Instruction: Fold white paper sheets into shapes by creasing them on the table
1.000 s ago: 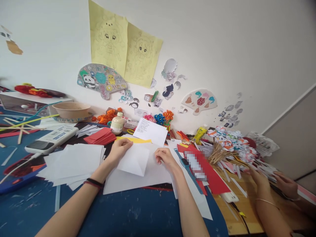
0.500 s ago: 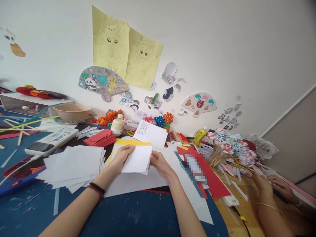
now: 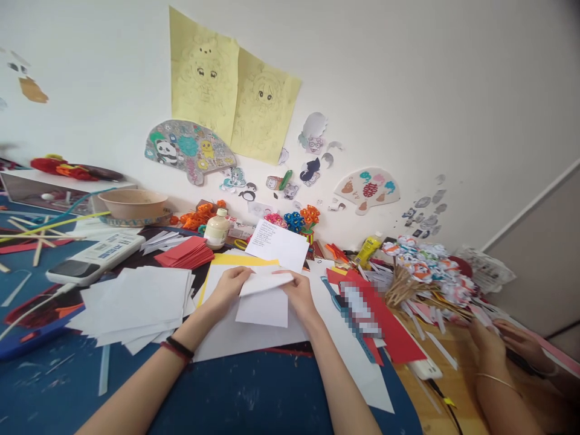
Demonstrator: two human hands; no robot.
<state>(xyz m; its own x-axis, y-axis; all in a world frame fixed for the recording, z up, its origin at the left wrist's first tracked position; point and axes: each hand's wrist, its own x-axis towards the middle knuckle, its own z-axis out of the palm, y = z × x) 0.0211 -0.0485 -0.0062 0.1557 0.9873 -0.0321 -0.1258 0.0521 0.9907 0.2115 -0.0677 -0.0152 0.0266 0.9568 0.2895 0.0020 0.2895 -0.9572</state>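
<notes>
Between my two hands is a white sheet of paper [image 3: 263, 309], its upper part folded over toward me and its lower part hanging down. My left hand [image 3: 230, 287] is closed on the left end of the fold, with a dark band on that wrist. At the right end my right hand [image 3: 299, 294] pinches the same sheet. Beneath lies a large white sheet [image 3: 217, 344], with a yellow sheet [image 3: 222, 260] behind my left hand. A handwritten white card [image 3: 277, 246] leans just beyond. To the left spreads a stack of white paper [image 3: 136, 302].
A stack of red paper [image 3: 185, 252] and a glue bottle [image 3: 216, 229] stand behind the white stack. At left are a white power strip [image 3: 97, 260] and a beige bowl [image 3: 133, 204]. Red card [image 3: 399, 332] lies right. Another person's hands [image 3: 489, 338] work at far right.
The sheet, held flat half a second ago, is now bent over at the top. My right hand has moved up and slightly right, and my left hand a little right.
</notes>
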